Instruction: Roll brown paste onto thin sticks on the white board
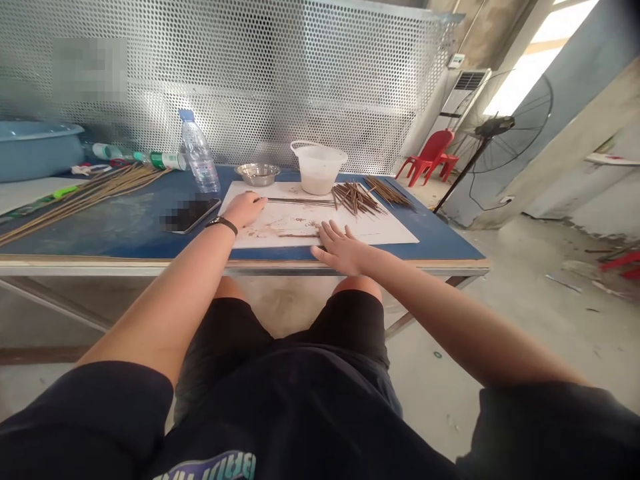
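A white board [380, 230] lies on the blue table [125, 233]. My left hand [244, 209], with a dark wristband, rests at the board's left edge, its fingers pinched on the end of a thin brown stick [300, 200] lying across the board. Flat on the board's near edge lies my right hand [339, 248], fingers spread, next to a short stick [299, 235] and brown smears. A heap of short brown sticks [356, 198] sits at the board's far right, with a second heap [390, 192] beyond it.
A white plastic tub [319, 168], a small steel bowl [257, 174], a water bottle [199, 154] and a phone [193, 215] stand behind and left of the board. Long bamboo strips [85, 193] and a blue basin [35, 148] lie far left. Perforated metal screen behind; fan [500, 133] and red chair [430, 157] right.
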`<state>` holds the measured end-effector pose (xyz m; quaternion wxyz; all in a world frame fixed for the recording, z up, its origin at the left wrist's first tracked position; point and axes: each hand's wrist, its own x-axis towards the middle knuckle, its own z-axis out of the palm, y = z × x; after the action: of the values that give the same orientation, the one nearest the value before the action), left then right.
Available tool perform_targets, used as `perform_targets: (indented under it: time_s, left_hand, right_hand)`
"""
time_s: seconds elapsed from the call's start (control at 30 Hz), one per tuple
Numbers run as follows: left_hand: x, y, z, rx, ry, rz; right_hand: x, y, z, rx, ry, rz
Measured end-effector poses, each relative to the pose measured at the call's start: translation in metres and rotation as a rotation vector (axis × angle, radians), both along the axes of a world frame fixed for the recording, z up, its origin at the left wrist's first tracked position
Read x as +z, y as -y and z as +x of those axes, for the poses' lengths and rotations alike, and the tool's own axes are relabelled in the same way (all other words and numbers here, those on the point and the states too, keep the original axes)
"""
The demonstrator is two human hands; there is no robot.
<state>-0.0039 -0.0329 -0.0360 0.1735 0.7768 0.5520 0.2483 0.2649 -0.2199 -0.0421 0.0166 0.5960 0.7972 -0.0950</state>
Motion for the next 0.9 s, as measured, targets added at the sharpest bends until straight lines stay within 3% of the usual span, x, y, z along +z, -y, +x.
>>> perform_targets:
  time_s: [0.1, 0.27, 0.37, 0.47, 0.73, 0.8, 0.9]
  left_hand:
    - [0.000, 0.000, 0.001, 0.001, -0.003, 0.027]
    - [-0.003, 0.000, 0.000, -0.011, 0.022, 0.022]
    - [-0.004, -0.002, -0.001, -0.006, 0.035, 0.004]
    - [-0.005, -0.004, -0.001, -0.001, 0.038, 0.006]
    - [-0.005, -0.005, -0.001, -0.019, 0.007, 0.022]
    - [-0.005, -0.005, -0.001, -0.019, 0.000, 0.032]
    - [-0.004, -0.004, -0.001, -0.013, 0.007, 0.024]
  right_hand:
    - [-0.002, -0.015, 0.002, -0.015, -0.005, 0.019]
    - [0.004, -0.074, 0.004, -0.091, 0.024, 0.007]
    - [0.007, -0.094, 0.005, -0.138, 0.064, -0.009]
    - [0.006, -0.085, 0.009, -0.098, 0.075, 0.012]
    - [-0.004, -0.001, 0.021, -0.036, 0.021, 0.006]
    - [-0.005, 0.000, 0.021, -0.039, 0.009, 0.013]
    - [-0.003, -0.022, 0.021, -0.063, 0.025, 0.003]
